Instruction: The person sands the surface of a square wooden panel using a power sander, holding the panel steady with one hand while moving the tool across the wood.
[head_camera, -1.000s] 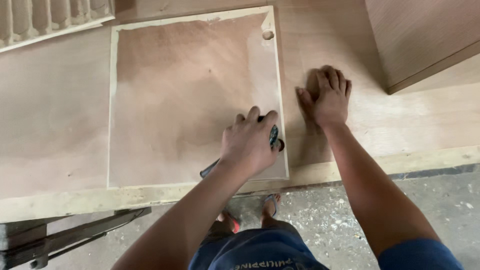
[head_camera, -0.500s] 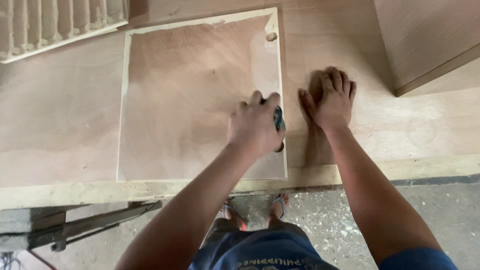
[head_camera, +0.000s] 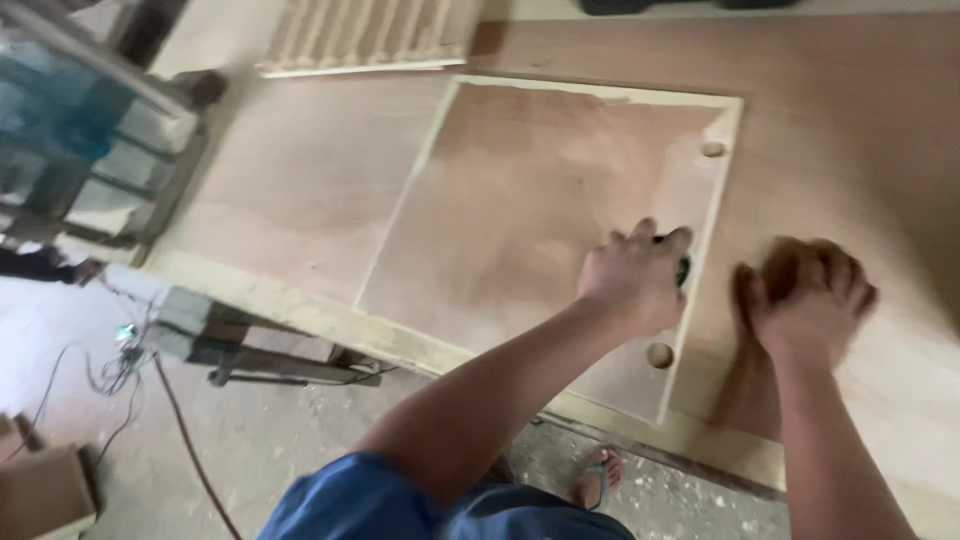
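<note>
The left hand (head_camera: 632, 275) is wrapped tight around a dark tool (head_camera: 682, 268), pressing it on the square panel (head_camera: 520, 200) near its right edge. The right hand (head_camera: 808, 300) lies flat, fingers loose, on the big board (head_camera: 860, 130) beside it.

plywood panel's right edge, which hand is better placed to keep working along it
Left. The left hand already grips a dark tool right at the panel edge; the right hand lies flat on the larger board beside it.

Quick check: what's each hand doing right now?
Left hand: closed around a dark tool on the plywood panel.
Right hand: blurred, resting on the wood; cannot tell.
</note>
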